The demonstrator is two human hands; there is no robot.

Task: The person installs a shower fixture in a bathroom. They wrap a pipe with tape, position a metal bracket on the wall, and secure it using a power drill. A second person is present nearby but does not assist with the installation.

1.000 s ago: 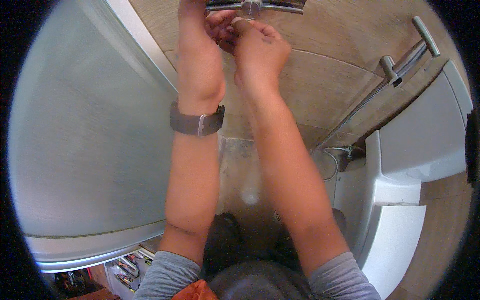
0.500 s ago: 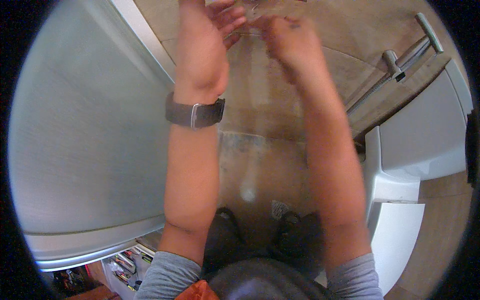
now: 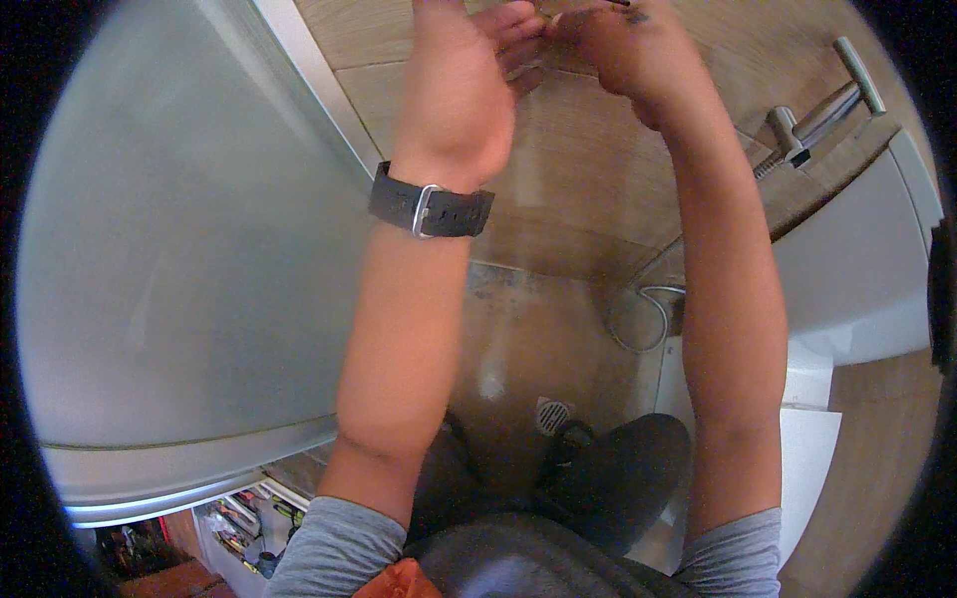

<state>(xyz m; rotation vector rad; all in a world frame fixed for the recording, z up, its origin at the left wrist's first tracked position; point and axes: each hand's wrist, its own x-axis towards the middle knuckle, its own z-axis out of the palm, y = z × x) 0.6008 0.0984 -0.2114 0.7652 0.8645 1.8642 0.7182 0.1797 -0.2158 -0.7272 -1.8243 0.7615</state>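
Observation:
Both my arms reach up to the top of the view, in front of a tiled wall [image 3: 588, 169]. My left hand [image 3: 459, 100] wears a black wrist strap [image 3: 432, 202] with a metal buckle. Its visible fingers curl toward the right; the thumb side is cut off by the upper edge. Close beside it, my right hand [image 3: 643, 55] has its fingers bent, the fingertips meeting or nearly meeting the left ones. A sliver of a dark, thin thing shows above the right hand at the picture's edge. What the fingers hold is hidden.
A frosted glass panel [image 3: 199, 249] stands close on my left. To the right are a white toilet [image 3: 847, 259] and a wall-mounted hand sprayer [image 3: 827, 110] with a looped hose [image 3: 653, 344]. A drain grate [image 3: 554, 417] lies by my feet. Assorted tools fill a white container [image 3: 239, 538] at lower left.
Both hands have shifted right and slightly up in the view, staying close together. The right forearm now covers more of the toilet, and the hose loop has come into sight.

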